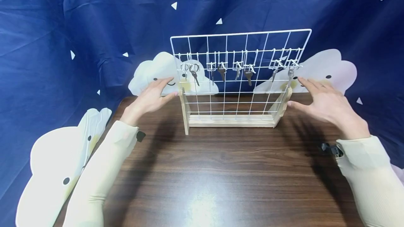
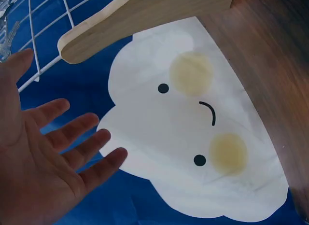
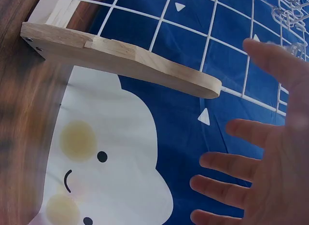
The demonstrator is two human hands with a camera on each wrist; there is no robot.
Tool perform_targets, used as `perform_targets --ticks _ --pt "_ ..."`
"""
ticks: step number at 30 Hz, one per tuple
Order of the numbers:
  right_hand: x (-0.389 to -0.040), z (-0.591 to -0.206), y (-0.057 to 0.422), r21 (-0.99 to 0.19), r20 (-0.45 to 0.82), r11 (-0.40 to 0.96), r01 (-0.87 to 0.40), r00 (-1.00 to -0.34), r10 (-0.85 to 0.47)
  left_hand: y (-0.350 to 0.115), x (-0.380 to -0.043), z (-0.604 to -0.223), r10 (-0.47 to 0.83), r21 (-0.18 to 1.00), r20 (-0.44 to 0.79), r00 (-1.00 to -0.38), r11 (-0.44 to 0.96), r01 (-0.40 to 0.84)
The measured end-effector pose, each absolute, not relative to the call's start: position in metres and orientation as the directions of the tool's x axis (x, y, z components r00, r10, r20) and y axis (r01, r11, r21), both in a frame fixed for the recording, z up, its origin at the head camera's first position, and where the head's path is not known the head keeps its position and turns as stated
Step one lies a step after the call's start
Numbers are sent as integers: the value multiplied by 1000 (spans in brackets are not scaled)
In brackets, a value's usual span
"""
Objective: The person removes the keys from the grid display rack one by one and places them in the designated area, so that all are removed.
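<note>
A white wire grid rack [image 1: 224, 94] stands upright in a pale wooden stand [image 1: 231, 121] on the table. Several keys hang from white hooks along its upper part, among them a dark key on a ring [image 1: 194, 73] at the left and a silver key [image 1: 291, 73] at the right. My left hand [image 1: 149, 97] is spread beside the stand's left post, holding nothing. Beside the right post [image 3: 125, 56], my right hand [image 1: 325, 102] is likewise spread with nothing in it. In the head view both thumbs point at the posts; whether they touch is unclear.
The brown wooden table [image 1: 221, 157] stretches in front of the rack. Behind it hangs a dark blue cloth [image 1: 142, 16] with white triangles and white cloud shapes with faces [image 2: 145, 104]. A larger cloud [image 1: 56, 157] covers the left side.
</note>
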State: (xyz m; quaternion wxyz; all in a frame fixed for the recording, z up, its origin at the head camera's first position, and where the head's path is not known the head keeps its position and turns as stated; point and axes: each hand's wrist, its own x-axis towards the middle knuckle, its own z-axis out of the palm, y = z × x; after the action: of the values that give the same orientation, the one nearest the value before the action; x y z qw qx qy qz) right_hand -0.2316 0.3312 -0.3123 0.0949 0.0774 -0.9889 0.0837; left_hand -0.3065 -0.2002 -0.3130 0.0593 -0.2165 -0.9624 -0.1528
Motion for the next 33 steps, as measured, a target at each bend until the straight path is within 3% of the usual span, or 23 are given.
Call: perform_targets --ticks 15,33 --pt "-228 -309 330 -206 241 966 -158 -965 -107 -195 -308 -319 403 361 330 -854 782 508" --pt "-225 -311 328 -275 338 923 -269 -926 -169 -188 -312 -327 364 468 363 -858 725 505"
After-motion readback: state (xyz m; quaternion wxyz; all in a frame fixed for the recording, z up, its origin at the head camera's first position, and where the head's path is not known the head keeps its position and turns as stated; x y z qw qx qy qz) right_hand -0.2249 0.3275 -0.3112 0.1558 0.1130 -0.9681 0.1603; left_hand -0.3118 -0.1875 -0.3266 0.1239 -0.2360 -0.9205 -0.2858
